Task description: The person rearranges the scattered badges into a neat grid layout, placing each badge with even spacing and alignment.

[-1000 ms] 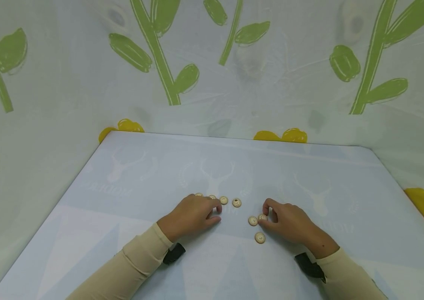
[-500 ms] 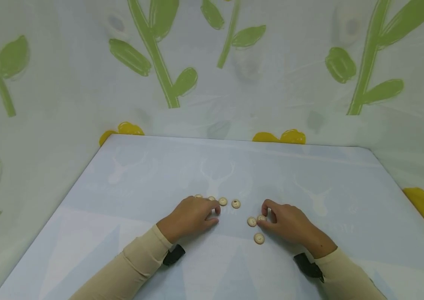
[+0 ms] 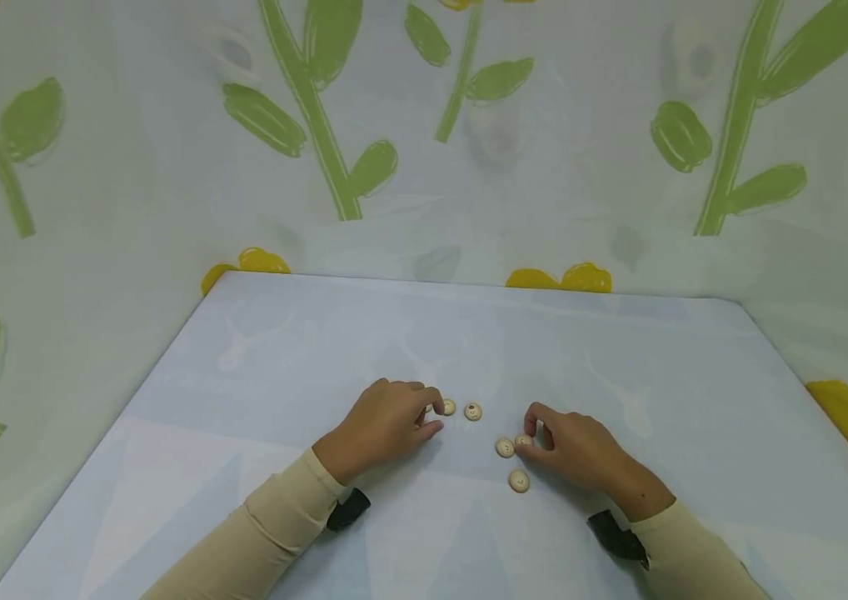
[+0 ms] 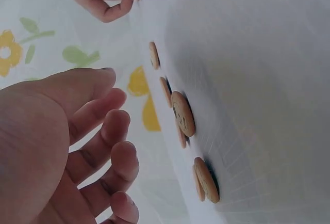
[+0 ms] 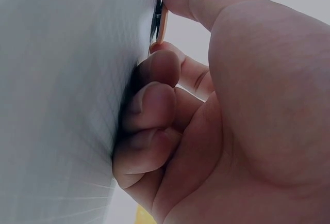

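On the table (image 3: 641, 350), the left hand (image 3: 385, 421) partly hides buttons (image 3: 450, 407).

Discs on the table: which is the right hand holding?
The disc just right of its close neighbour and above the lowest disc; it alone is pinched by the right hand.

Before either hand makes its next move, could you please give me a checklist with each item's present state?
1. Right hand grips a disc: ok; it pinches one wooden disc.
2. Left hand free: ok; its fingers are loosely curled and hold nothing.
3. Pinched disc apart from the neighbouring disc: cannot tell; they look very close.
4. Pinched disc lifted off the table: cannot tell; it is at least close to the surface.
5. Nearest disc apart from the others: ok.
6. Every disc fully visible from the head: not ok; the left hand partly hides the row.
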The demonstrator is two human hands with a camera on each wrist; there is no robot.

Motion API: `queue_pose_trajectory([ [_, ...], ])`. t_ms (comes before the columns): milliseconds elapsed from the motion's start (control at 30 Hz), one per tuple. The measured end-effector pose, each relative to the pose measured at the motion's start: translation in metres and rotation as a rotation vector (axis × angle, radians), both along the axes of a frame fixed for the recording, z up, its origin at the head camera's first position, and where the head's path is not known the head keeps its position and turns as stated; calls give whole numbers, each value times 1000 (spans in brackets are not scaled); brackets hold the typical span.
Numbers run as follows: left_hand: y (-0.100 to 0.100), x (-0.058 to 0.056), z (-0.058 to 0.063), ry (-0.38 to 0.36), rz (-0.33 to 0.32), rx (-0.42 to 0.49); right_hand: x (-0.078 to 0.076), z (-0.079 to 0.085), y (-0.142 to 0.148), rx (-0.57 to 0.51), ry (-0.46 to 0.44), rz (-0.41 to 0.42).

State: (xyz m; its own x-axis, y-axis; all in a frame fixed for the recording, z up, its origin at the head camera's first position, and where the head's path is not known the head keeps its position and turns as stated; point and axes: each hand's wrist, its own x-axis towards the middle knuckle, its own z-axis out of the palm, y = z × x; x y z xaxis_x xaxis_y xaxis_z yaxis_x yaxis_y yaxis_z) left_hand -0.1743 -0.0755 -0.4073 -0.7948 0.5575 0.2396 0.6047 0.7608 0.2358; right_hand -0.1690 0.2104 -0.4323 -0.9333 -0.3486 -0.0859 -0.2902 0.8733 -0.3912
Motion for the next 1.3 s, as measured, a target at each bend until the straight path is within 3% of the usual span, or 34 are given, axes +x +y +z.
queue_pose_trajectory([
  [500,11,-7,1,29,-11,4,0,-3,-1,-14,8,7],
  [833,34,-9,6,-25,-55,-40,1,-1,2,-30,30,21],
  [1300,72,-5,-5,-111,-92,-144,1,-1,5,-43,23,45],
])
